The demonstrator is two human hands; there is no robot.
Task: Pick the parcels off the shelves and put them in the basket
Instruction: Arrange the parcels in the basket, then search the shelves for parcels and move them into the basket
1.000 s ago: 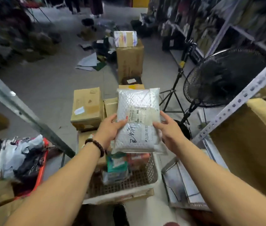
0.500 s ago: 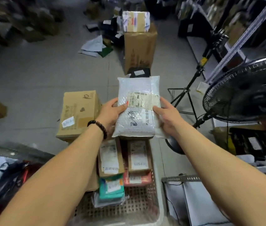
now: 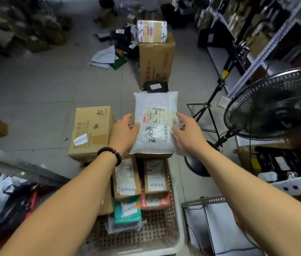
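Note:
A white bubble-wrap parcel (image 3: 155, 124) with a printed label and black handwriting lies flat over the far end of the white perforated basket (image 3: 180, 228). My left hand (image 3: 124, 133) holds its left edge with the thumb on top. On the opposite edge, my right hand (image 3: 187, 134) grips it, thumb on the wrap. In the basket lie two brown labelled boxes (image 3: 125, 179), a red packet (image 3: 155, 201) and a teal packet (image 3: 127, 209). The parcel's underside and what it touches are hidden.
A cardboard box (image 3: 92, 130) stands left of the basket, a tall carton (image 3: 156, 58) beyond it. A black floor fan (image 3: 275, 104) and a tripod (image 3: 218, 93) crowd the right, in front of metal shelving (image 3: 256, 58). A red bin of bags (image 3: 7, 196) sits at the left.
My view has tilted down and forward, showing more of the basket. Both hands have carried the parcel out over the basket's far end and brought it lower and flatter.

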